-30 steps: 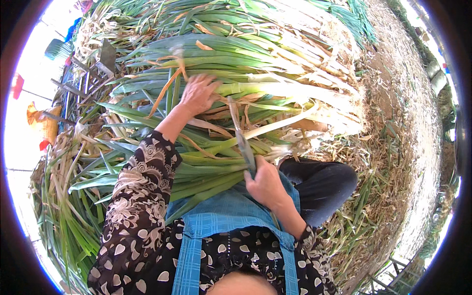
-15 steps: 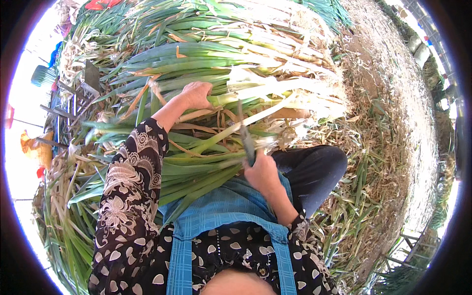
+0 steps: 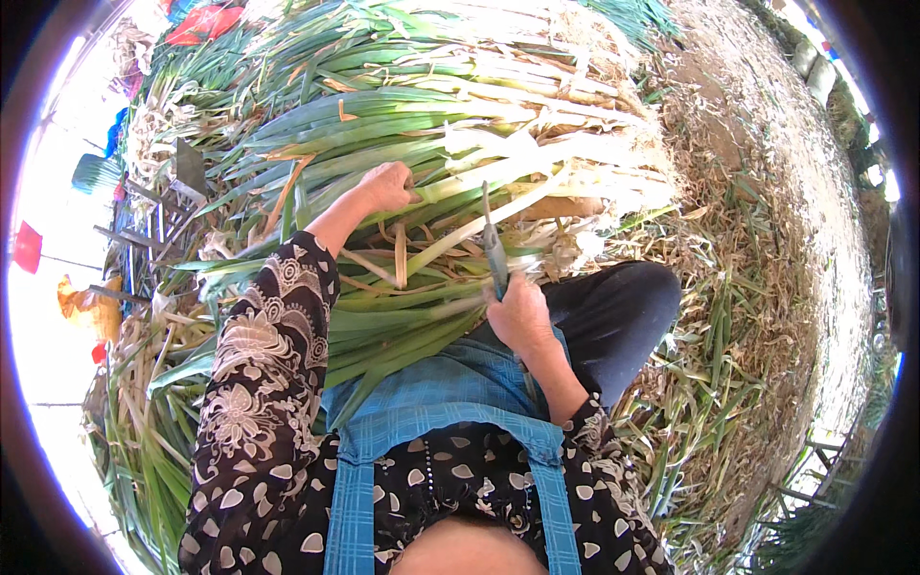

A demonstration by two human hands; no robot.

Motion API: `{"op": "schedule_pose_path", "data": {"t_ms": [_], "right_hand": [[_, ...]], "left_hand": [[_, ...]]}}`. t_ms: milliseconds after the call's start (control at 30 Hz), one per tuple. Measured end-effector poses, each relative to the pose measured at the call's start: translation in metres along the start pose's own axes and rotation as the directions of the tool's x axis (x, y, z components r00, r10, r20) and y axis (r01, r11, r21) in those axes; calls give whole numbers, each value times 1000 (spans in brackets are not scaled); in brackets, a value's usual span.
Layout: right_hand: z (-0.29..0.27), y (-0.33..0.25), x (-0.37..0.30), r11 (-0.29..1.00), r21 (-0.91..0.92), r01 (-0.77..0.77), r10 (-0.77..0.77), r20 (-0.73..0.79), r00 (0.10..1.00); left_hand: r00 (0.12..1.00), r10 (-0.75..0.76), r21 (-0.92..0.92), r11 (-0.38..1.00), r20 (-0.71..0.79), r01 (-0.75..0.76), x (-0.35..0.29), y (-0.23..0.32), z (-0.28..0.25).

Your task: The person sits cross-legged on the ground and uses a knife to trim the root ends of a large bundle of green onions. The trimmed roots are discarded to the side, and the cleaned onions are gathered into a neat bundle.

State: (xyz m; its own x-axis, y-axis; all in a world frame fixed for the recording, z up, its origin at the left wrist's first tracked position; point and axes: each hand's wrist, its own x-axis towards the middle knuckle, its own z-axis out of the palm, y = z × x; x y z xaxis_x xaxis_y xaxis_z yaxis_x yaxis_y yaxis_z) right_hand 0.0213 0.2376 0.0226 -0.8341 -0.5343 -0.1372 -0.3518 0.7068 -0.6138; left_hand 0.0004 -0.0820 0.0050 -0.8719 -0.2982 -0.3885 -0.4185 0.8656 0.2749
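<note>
Long green onions with pale stems and green leaves lie in a thick layer before me. My left hand (image 3: 388, 186) is closed around a green onion (image 3: 455, 184) among them, where leaf turns to stem. In my right hand (image 3: 520, 314) is a knife (image 3: 494, 251) with a narrow grey blade, its tip pointing away from me. The blade passes over a slanting pale stem and ends just short of the held stalk. More green leaves (image 3: 393, 331) lie across my lap, against the blue apron (image 3: 431, 383).
Cut leaves and dry husks (image 3: 709, 316) litter the ground on the right. A wooden stool or frame (image 3: 158, 225) stands at the left beside discarded leaves (image 3: 144, 431). A red plastic bag (image 3: 204, 24) lies at the far left. My bent right knee (image 3: 628, 311) sticks out beside the onions.
My left hand has shifted slightly right while staying closed on the stalk. The right hand and knife have also moved a little right, and the whole view has shifted slightly.
</note>
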Motion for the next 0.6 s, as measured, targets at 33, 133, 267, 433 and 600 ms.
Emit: {"op": "schedule_pose_path", "data": {"t_ms": [33,133,267,433,600], "right_hand": [[3,2,0,1000,12,19,-20,138,990],[14,1,2,982,46,182,-185,398,898],[18,-8,1,997,2,71,-71,74,995],[-2,-15,-9,978,65,200,-210,208,955],[-14,-17,-18,983,66,174,-176,25,984]], "left_hand": [[1000,20,-50,999,-15,-21,3,-6,6],[980,158,-172,969,-120,-177,5,-19,20],[995,44,107,994,-85,-34,-8,-16,21],[962,259,-32,964,-89,-262,-9,-3,-39],[945,326,-111,941,34,-321,-11,4,-77]]}}
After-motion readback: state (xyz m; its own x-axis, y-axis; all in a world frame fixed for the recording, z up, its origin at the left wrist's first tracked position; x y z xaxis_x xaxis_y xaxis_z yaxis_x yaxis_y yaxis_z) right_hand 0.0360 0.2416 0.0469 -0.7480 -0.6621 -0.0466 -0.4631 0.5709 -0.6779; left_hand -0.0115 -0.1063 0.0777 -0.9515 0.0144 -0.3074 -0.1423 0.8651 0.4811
